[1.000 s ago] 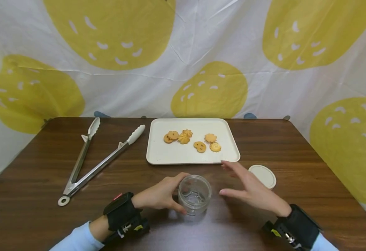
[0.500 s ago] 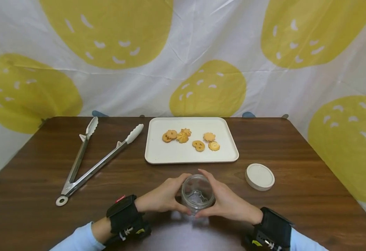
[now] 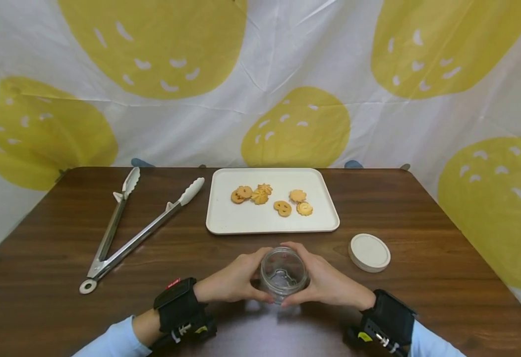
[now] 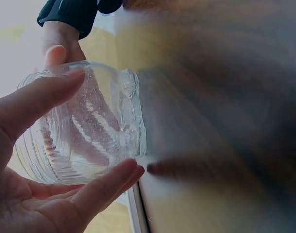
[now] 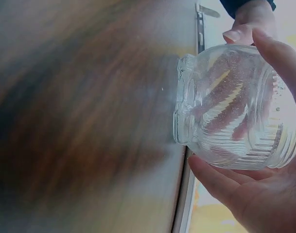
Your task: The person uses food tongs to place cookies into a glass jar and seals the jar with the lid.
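Observation:
An open clear glass jar [image 3: 283,275] stands upright at the near middle of the table, with nothing seen inside. My left hand [image 3: 238,277] grips its left side, thumb in front and fingers round the back. From the right, my right hand [image 3: 324,280] holds it the same way. Both wrist views show the ribbed glass jar [image 4: 89,121] between the hands, its base at or just above the tabletop; I cannot tell whether it touches. A round white lid [image 3: 370,252] lies to the right of the right hand.
Behind the jar is a white tray [image 3: 242,223] bearing several cookies [image 3: 282,208]. Spread tongs [image 3: 140,239] with white tips lie on the left of the dark wooden table [image 3: 32,277]. A patterned cloth [image 3: 189,134] hangs at the back.
My right hand has come in from the right and taken hold of the jar. The left hand has kept its grip, and the jar has shifted slightly right in view.

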Available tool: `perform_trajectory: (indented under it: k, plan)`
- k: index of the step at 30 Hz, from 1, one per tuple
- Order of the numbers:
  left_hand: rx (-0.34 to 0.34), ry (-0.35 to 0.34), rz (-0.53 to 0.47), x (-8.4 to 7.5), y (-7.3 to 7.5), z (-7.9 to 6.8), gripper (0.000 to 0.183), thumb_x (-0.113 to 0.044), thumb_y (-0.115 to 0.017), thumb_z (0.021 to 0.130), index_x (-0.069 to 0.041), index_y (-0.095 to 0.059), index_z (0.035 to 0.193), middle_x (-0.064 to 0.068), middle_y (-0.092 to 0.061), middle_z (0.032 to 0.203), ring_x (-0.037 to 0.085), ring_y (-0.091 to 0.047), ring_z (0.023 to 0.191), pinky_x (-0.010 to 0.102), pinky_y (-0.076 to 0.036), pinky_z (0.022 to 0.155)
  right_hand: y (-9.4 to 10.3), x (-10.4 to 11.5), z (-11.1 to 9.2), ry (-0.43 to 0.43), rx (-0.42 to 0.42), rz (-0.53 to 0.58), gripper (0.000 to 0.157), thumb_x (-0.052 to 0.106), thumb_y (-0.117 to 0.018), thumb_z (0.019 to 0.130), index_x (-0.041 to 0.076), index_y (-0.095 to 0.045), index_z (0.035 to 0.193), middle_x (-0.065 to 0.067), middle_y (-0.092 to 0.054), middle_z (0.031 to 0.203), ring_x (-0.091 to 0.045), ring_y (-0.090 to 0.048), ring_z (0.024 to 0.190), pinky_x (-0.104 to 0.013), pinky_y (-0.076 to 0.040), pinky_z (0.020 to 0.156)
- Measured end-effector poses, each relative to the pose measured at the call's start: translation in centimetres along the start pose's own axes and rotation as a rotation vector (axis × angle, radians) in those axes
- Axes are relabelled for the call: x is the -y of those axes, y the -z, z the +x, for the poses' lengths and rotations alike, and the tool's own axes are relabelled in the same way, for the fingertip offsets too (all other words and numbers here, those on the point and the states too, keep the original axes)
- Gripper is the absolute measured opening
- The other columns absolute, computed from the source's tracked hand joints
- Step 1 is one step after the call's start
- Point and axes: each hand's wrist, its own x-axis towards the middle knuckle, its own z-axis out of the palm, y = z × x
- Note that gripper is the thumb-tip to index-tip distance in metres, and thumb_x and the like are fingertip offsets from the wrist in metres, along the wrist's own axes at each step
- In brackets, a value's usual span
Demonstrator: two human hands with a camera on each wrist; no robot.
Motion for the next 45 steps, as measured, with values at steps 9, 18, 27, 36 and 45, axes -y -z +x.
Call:
perform_trajectory:
  k: [9, 18, 27, 36, 45]
  plan:
    - [0.009, 0.033, -0.038, 0.0, 0.1, -0.1, 0.073, -0.012, -0.079, 0.065, 0.003, -0.038, 0.124, 0.015, -0.052, 0.119, 0.024, -0.051, 0.109, 0.022, -0.042, 0.085, -0.2, -0.5, -0.1, -0.024, -0.014, 0.042, 0.095, 0.038, -0.079, 0.061, 0.007, -0.024, 0.133, -0.009, -0.052, 0.119, -0.022, -0.051, 0.108, -0.037, -0.042, 0.085]
    - [0.035, 0.05, -0.082, 0.1, 0.4, -0.1, 0.074, -0.014, -0.078, 0.066, 0.004, -0.037, 0.126, 0.016, -0.05, 0.122, 0.026, -0.049, 0.112, 0.021, -0.043, 0.083, -0.2, -0.7, -0.4, -0.047, 0.0, 0.094, 0.087, 0.038, -0.078, 0.062, 0.015, -0.03, 0.131, -0.003, -0.05, 0.124, -0.018, -0.047, 0.112, -0.038, -0.039, 0.09]
    - [-0.244, 0.158, 0.35, 2.4, 7.4, -3.3, 0.064, -0.025, -0.076, 0.069, 0.009, -0.048, 0.116, 0.023, -0.052, 0.113, 0.037, -0.049, 0.106, 0.044, -0.039, 0.088, -0.3, -0.6, -0.5, -0.056, -0.024, 0.062, 0.086, 0.038, -0.078, 0.063, 0.013, -0.031, 0.13, -0.004, -0.054, 0.118, -0.018, -0.05, 0.108, -0.038, -0.04, 0.088]
    - [-0.26, 0.768, 0.427, 7.1, 14.0, -10.0, 0.114, -0.04, -0.079, 0.06, 0.017, -0.012, 0.131, 0.048, -0.007, 0.127, 0.062, -0.007, 0.116, 0.07, -0.017, 0.085, -0.1, -0.6, -0.5, -0.087, 0.012, 0.151, 0.082, 0.032, -0.078, 0.066, 0.014, -0.03, 0.13, -0.006, -0.053, 0.119, -0.02, -0.05, 0.108, -0.033, -0.044, 0.083]
    - [-0.146, 0.911, 0.427, 9.1, 15.2, -12.2, 0.103, -0.054, -0.071, 0.064, 0.025, -0.027, 0.114, 0.047, -0.037, 0.102, 0.063, -0.033, 0.094, 0.06, -0.033, 0.075, -0.1, -0.5, -0.5, -0.102, 0.021, 0.115, 0.081, 0.035, -0.077, 0.066, 0.015, -0.03, 0.13, -0.005, -0.053, 0.118, -0.019, -0.05, 0.108, -0.034, -0.042, 0.085]
